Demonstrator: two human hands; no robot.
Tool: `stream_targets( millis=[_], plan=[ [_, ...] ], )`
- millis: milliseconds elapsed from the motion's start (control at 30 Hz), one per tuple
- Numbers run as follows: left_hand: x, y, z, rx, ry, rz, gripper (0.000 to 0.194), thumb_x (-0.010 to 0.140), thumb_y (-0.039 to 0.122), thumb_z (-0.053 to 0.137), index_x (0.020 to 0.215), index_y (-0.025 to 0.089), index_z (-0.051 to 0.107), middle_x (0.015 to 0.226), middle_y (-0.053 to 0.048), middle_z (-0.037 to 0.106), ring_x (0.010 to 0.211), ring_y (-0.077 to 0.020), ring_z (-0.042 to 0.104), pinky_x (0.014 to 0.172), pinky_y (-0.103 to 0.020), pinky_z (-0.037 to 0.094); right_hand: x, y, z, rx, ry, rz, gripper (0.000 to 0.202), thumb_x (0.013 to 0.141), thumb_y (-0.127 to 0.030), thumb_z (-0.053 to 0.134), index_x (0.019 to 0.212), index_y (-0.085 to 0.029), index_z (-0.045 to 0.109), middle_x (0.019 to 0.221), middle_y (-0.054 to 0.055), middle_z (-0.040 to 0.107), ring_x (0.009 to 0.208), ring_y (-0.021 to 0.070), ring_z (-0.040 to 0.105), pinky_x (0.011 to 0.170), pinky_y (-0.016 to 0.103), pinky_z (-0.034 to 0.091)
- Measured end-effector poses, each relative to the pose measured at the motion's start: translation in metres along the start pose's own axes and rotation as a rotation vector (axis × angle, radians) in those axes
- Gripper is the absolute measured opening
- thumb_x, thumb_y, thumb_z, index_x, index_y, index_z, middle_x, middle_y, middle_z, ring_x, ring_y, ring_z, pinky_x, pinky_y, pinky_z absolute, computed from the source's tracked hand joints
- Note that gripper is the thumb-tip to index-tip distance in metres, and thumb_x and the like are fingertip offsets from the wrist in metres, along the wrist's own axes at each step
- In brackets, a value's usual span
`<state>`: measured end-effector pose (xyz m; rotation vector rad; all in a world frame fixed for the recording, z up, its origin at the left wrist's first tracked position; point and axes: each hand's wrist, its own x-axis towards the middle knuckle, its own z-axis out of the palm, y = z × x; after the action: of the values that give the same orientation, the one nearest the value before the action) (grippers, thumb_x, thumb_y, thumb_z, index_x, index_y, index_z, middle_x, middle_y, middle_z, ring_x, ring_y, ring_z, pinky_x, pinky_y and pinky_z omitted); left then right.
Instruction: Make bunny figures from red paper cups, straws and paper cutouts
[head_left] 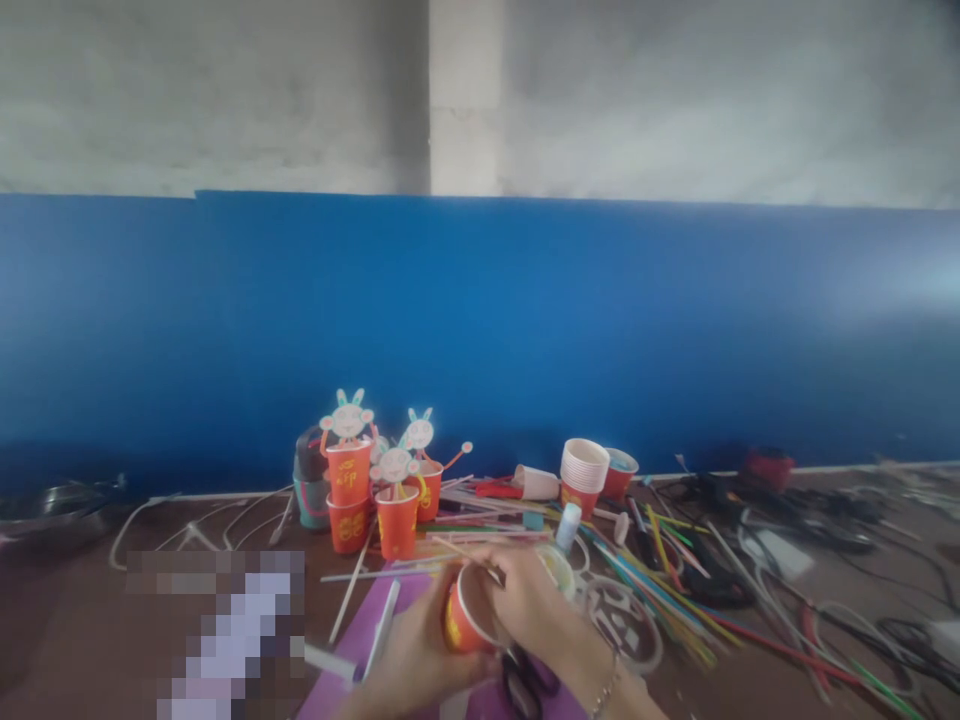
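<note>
My left hand (416, 645) is wrapped around a red paper cup (461, 622) with yellow print, its open mouth tilted toward my right. My right hand (529, 590) is closed at the cup's rim. A thin tan stick (450, 546) runs out from its fingers past the far side of the cup; the stick's other end is hidden. Beneath the hands lies a purple sheet (330, 695). Black scissor handles (529, 682) show just under the right wrist. Several red cups (397, 522) with paper rabbit figures (394, 465) stand beyond my left hand.
A stack of paper cups (583, 470) stands behind, with a glue bottle (568, 525) before it. Coloured strips (645, 580) and a tape roll (621, 620) lie to the right. Cables (825, 620) clutter the far right. A blue panel (480, 320) borders the back.
</note>
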<state>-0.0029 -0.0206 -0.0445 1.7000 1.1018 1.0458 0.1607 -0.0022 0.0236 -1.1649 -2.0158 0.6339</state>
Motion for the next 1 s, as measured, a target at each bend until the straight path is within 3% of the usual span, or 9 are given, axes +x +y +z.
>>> stream_targets(
  millis=[67,167,300,400,533,800,1000],
  plan=[
    [0.003,-0.004,0.0,-0.124,0.039,0.034,0.075,0.06,0.038,0.08,0.128,0.022,0.051,0.112,-0.009,0.069,0.098,-0.0285,0.065,0.081,-0.033,0.052,0.0,-0.003,-0.003,-0.031,0.046,-0.005,0.025,0.086,-0.02,0.048,0.098,-0.019,0.07,0.095,0.007,0.072,0.091,0.0199,0.066,0.08,0.026,0.047],
    [0.01,-0.009,-0.002,-0.251,0.196,0.058,0.075,0.06,0.037,0.08,0.127,0.018,0.05,0.121,-0.014,0.063,0.108,-0.03,0.061,0.09,-0.036,0.049,0.0,-0.006,-0.013,-0.11,0.086,0.025,0.036,0.095,-0.027,0.035,0.112,-0.017,0.064,0.106,0.012,0.07,0.1,0.0219,0.065,0.084,0.03,0.046],
    [0.016,-0.008,-0.006,-0.262,0.322,0.025,0.076,0.062,0.036,0.078,0.128,0.016,0.046,0.118,-0.015,0.063,0.109,-0.0297,0.059,0.094,-0.038,0.046,-0.002,-0.008,-0.022,-0.257,0.033,0.121,0.03,0.093,-0.021,0.035,0.107,-0.02,0.062,0.095,0.009,0.073,0.088,0.0219,0.068,0.073,0.029,0.045],
    [0.016,-0.005,-0.008,-0.255,0.322,0.029,0.073,0.063,0.035,0.077,0.126,0.016,0.046,0.116,-0.013,0.065,0.106,-0.0284,0.061,0.093,-0.037,0.047,-0.004,-0.012,-0.022,-0.3,0.001,0.098,0.023,0.09,-0.02,0.04,0.098,-0.02,0.062,0.083,0.005,0.072,0.076,0.0198,0.067,0.066,0.026,0.042],
    [0.014,-0.006,-0.008,-0.237,0.283,0.05,0.069,0.063,0.035,0.077,0.123,0.017,0.048,0.119,-0.012,0.063,0.109,-0.0279,0.06,0.094,-0.035,0.047,-0.004,-0.017,-0.019,-0.286,-0.008,0.045,0.02,0.087,-0.017,0.044,0.091,-0.02,0.064,0.087,0.004,0.072,0.078,0.0188,0.065,0.069,0.026,0.04],
    [0.013,-0.007,-0.005,-0.275,0.217,0.096,0.072,0.064,0.038,0.079,0.124,0.019,0.044,0.121,-0.013,0.062,0.11,-0.0282,0.06,0.093,-0.035,0.048,-0.004,-0.013,-0.012,-0.288,0.002,0.073,0.024,0.087,-0.015,0.046,0.094,-0.022,0.067,0.09,0.004,0.073,0.082,0.0189,0.066,0.069,0.024,0.039],
    [0.012,-0.004,-0.007,-0.191,0.205,0.169,0.056,0.074,0.043,0.07,0.119,0.017,0.048,0.114,-0.012,0.064,0.106,-0.0269,0.061,0.091,-0.035,0.049,-0.005,-0.019,-0.004,-0.301,-0.068,0.146,0.027,0.089,-0.013,0.043,0.097,-0.023,0.066,0.09,0.005,0.074,0.084,0.02,0.068,0.067,0.024,0.039]
  ],
)
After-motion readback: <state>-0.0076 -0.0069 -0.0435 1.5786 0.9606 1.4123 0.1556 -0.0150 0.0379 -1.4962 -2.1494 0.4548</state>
